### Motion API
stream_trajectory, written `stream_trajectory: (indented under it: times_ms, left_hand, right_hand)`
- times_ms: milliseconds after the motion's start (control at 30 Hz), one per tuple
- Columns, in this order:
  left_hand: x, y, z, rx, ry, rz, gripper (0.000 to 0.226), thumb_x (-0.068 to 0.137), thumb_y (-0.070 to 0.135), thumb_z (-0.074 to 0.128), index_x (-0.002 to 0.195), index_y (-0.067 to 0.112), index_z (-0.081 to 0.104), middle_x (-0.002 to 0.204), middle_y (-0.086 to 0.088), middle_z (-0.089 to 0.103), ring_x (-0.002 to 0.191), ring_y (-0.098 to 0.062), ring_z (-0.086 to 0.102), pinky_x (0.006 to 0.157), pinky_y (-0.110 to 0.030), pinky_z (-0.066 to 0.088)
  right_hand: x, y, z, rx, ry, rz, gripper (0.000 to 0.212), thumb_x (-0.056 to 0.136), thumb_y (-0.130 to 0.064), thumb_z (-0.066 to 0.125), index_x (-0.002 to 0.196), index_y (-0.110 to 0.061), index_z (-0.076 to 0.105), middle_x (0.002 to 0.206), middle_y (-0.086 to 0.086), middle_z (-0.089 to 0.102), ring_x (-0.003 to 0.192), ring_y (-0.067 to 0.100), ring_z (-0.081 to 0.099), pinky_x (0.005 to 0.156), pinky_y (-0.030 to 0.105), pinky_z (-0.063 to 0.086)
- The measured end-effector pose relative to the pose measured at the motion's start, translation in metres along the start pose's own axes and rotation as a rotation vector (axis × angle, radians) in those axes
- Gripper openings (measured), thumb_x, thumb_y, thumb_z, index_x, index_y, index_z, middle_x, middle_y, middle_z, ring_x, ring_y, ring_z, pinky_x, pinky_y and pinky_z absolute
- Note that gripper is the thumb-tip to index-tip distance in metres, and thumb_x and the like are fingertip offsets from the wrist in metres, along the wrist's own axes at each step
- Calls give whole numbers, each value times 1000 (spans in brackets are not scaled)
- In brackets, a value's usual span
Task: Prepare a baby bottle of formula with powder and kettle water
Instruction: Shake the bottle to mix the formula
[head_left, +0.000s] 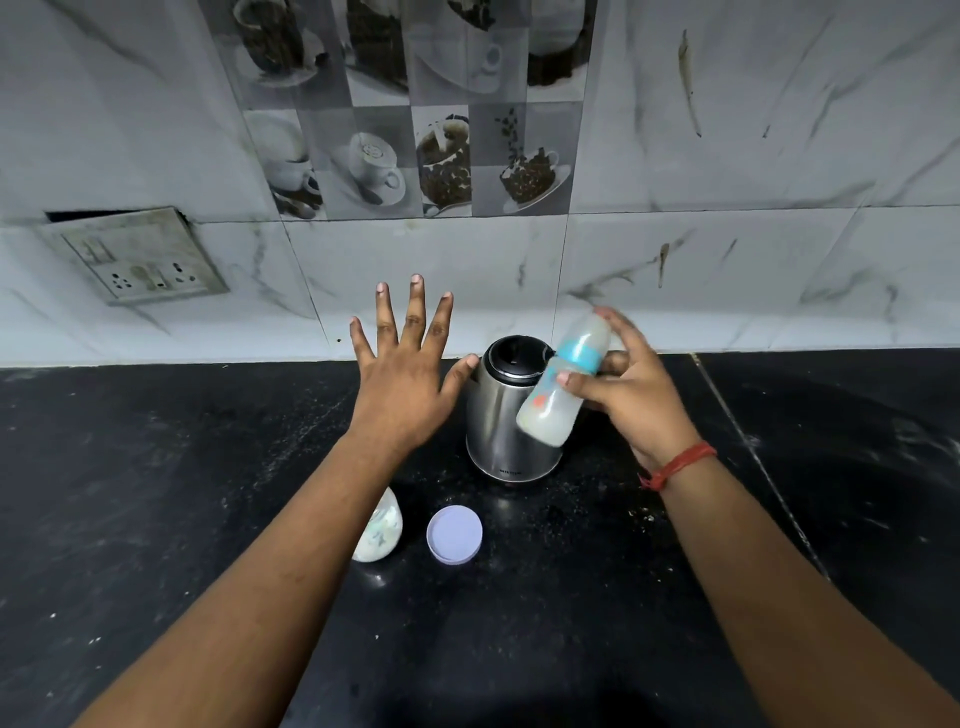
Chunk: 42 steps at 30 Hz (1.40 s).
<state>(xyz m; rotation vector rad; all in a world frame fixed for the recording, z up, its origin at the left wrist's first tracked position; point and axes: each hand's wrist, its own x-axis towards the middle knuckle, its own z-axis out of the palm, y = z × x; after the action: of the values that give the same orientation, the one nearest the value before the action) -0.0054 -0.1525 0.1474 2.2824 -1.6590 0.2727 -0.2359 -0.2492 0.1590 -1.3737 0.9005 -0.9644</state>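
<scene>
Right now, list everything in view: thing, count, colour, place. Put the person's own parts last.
baby bottle: one, cloudy white with blue collar, tilted in the right hand, in front of the kettle.
kettle: one, steel with black lid, on the counter near the wall.
lid: one, pale lilac, on the counter before the kettle.
powder container: one, whitish, left of the lid, partly behind the left forearm.
counter: one, black.
socket plate: one, grey, on the wall at left.
left hand: fingers spread, holding nothing.
right hand: grips the baby bottle; red thread at the wrist.
</scene>
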Motion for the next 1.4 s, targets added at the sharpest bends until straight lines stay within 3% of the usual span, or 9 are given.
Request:
stream_trajectory:
  times_ms: [133, 267, 433, 567, 733, 867, 1033, 1167, 1400]
  left_hand:
    - [-4, 1, -1, 3, -18, -13, 78, 100, 68, 17, 164, 31, -8, 170, -2, -26, 154, -35, -30, 122, -67, -10]
    - [-5, 0, -1, -7, -15, -20, 78, 100, 68, 17, 164, 31, -8, 170, -2, -24, 154, -35, -29, 122, -67, -9]
    - [-5, 2, -3, -13, -19, -19, 78, 100, 69, 15, 164, 31, -9, 170, -2, -26, 153, -34, -31, 121, -66, -12]
    - [-4, 2, -5, -11, -13, -19, 78, 99, 69, 14, 164, 31, -9, 170, -1, -25, 154, -35, -30, 121, -66, -12]
    - [-4, 0, -5, -15, -13, -26, 79, 98, 71, 8, 163, 31, -11, 170, 2, -26, 153, -35, -31, 120, -65, -12]
    - [-4, 3, -5, -19, -5, -12, 78, 100, 70, 11, 163, 32, -11, 170, 2, -25, 153, -34, -31, 121, -65, -12]
    - [-4, 4, -6, -22, -17, -9, 77, 100, 68, 13, 163, 31, -14, 170, 5, -23, 153, -33, -31, 122, -67, -11]
    - [-4, 6, -6, -33, -18, -4, 77, 101, 66, 15, 163, 30, -13, 170, 6, -20, 153, -33, -31, 122, -67, -10]
    - [-7, 3, -5, -40, -9, -2, 78, 99, 70, 8, 163, 31, -13, 171, 7, -20, 154, -33, -30, 122, -67, -9]
  right_hand:
    - [5, -8, -4, 224, 341, -74, 73, 90, -4, 71, 145, -32, 32, 124, 9, 62, 104, 15, 67, 96, 45, 57]
    - [0, 4, 3, -80, -59, 3, 82, 81, 3, 78, 143, -37, 44, 110, 13, 65, 103, 29, 69, 98, 53, 55]
    - [-4, -5, 10, 238, 346, -165, 80, 87, 1, 72, 145, -37, 33, 124, 6, 61, 106, 14, 67, 99, 37, 55]
    - [-14, 0, 17, -5, -12, -96, 82, 81, 10, 74, 142, -36, 43, 108, 3, 63, 96, 15, 67, 92, 32, 57]
    - [-5, -9, 6, 283, 362, -188, 80, 88, -2, 73, 149, -31, 30, 126, 12, 63, 98, 9, 68, 97, 36, 56]
    - [-6, 3, 5, -104, -77, -54, 82, 81, 6, 76, 144, -35, 44, 110, 12, 65, 92, 12, 68, 94, 38, 58]
    - [-1, -12, 2, 293, 339, -80, 69, 92, -7, 69, 146, -32, 34, 113, 1, 62, 99, 15, 67, 95, 54, 57]
    - [-10, 0, 13, -151, -56, -45, 79, 81, -10, 81, 142, -43, 42, 107, 2, 66, 97, 22, 70, 94, 51, 57]
    - [-12, -8, 15, -44, 184, -130, 78, 87, -7, 75, 145, -38, 33, 114, 2, 64, 95, 15, 68, 99, 47, 55]
